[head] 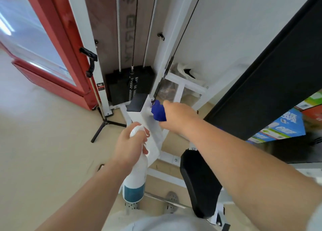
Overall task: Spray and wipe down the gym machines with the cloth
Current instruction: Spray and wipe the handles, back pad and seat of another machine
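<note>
My right hand grips a bunched blue cloth and presses it against the far end of a white square bar of the gym machine. My left hand is wrapped around the head of a white spray bottle with a teal label, held upright just left of that bar. The bottle's nozzle is hidden by my fingers. Behind the bar stands the black weight stack with its cables and white frame posts.
A black padded seat sits at the lower right. A thick black upright pad crosses the right side. A red-framed glass cabinet stands at left, with a black tripod on the beige floor. Colourful boxes lie at right.
</note>
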